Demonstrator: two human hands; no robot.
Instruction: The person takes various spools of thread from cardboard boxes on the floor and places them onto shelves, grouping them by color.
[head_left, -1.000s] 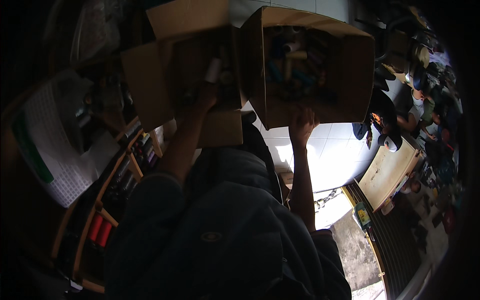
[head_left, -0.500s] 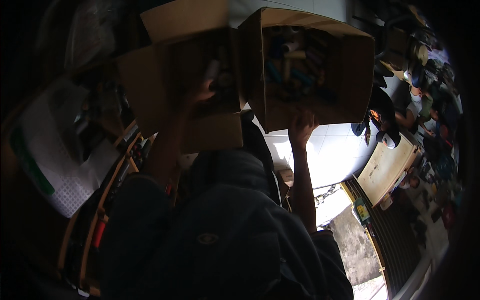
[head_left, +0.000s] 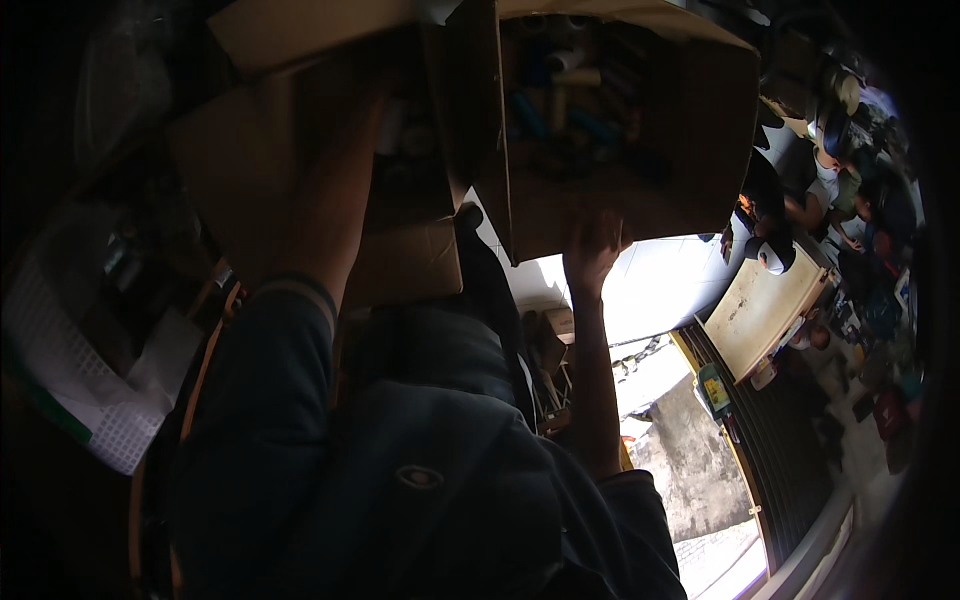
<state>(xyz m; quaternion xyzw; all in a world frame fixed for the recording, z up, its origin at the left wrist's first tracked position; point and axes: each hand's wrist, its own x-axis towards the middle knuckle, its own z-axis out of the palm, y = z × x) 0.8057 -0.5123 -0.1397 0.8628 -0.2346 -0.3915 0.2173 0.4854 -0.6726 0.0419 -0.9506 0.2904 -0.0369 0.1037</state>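
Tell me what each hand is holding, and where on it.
The right hand grips the bottom edge of the open cardboard box. The left hand reaches into the other box; its hold cannot be told.

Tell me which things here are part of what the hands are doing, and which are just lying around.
In hand:
- open cardboard box, steadied from below by the right hand
- second cardboard box, the left arm reaching into it; the hand itself is hidden
- tubes and rolls inside the open box

Lying about:
- white mesh sheet
- wooden board

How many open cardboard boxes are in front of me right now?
2. One brown cardboard box on the left, where the left forearm reaches in; one on the right, holding tubes, with the right hand at its lower edge. Others may sit hidden in the dark.
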